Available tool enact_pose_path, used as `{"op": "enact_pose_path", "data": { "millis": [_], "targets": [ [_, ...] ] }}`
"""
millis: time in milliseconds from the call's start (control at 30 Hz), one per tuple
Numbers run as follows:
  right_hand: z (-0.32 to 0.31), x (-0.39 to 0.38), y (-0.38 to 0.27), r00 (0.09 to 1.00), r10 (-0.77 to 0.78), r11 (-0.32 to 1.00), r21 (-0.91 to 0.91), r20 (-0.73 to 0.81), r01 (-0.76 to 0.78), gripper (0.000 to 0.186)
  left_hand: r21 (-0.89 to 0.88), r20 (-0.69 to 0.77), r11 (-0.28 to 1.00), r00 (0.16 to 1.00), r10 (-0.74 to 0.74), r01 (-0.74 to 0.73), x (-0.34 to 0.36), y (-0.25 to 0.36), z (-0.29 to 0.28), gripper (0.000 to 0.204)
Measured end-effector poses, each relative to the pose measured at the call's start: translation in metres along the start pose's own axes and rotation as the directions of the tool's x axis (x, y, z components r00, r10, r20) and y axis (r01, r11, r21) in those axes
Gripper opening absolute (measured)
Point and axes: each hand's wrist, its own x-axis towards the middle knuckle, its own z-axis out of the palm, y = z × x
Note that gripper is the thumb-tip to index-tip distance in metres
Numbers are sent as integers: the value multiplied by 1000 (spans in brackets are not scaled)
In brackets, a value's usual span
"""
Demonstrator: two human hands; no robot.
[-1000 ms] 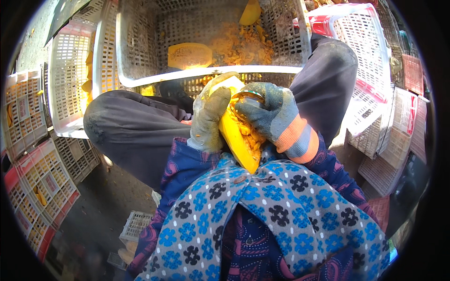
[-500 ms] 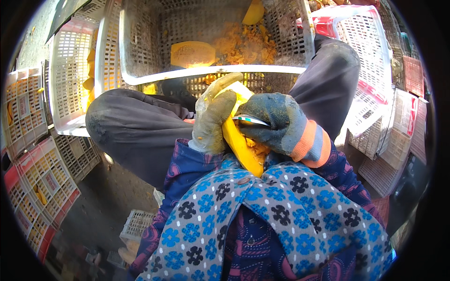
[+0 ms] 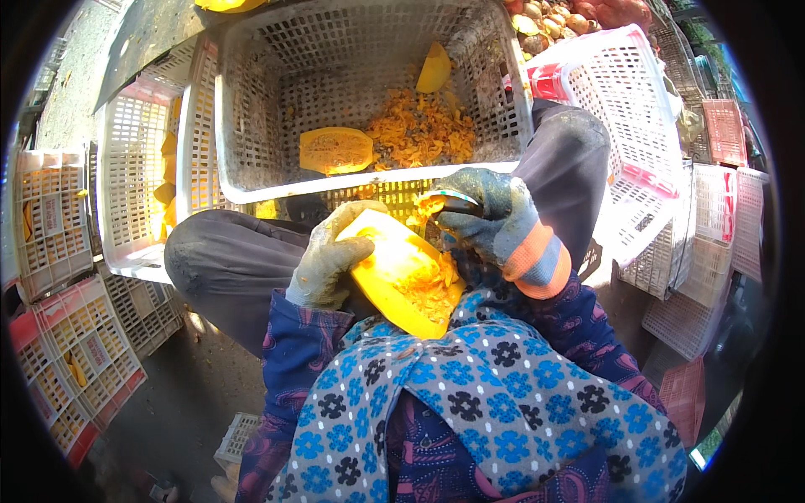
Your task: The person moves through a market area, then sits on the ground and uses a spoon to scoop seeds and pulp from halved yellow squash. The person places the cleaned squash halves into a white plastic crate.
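My left hand, in a dirty pale glove, grips a cut pumpkin half by its upper left edge. The pumpkin tilts above my lap with its hollow facing up, and stringy orange pulp shows in its lower right part. In my right hand, gloved in dark blue with an orange-striped cuff, is a spoon-like metal scraper; most of it is hidden by the fingers. A clump of pulp hangs from the scraper, just right of the pumpkin and near the crate's front rim.
Ahead stands a white plastic crate holding a pumpkin piece, another pumpkin piece and a heap of pulp. A crate with pumpkin pieces is at my left. More crates stand on both sides. Onion-like bulbs lie at the far right.
My right hand has drawn the scraper out of the pumpkin and up to the right, carrying pulp. My left hand has moved left and down, turning the pumpkin's hollow more into view.
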Motion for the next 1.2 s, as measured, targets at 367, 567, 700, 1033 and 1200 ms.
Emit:
{"op": "enact_pose_path", "data": {
  "millis": [367,567,700,1033,1200],
  "targets": [
    [-49,127,90,945,167,597,-734,-281,-324,36,101,-341,933,869,358,-345,15,22,-5,41],
    [-41,111,68,920,351,931,177,-178,-321,28,147,-507,907,757,412,-395,42,30,-15,43],
    [-27,102,54,988,148,989,-20,33,-147,31,202,-634,878,626,455,-433,57,26,-21,45],
    [-15,111,109,974,173,985,21,-144,-172,29,325,-458,780,633,624,-534,68,3,-22,45],
    [-24,126,119,864,475,672,702,-164,-236,30,416,-419,760,636,647,-499,71,-1,-23,47]
  ]
}}
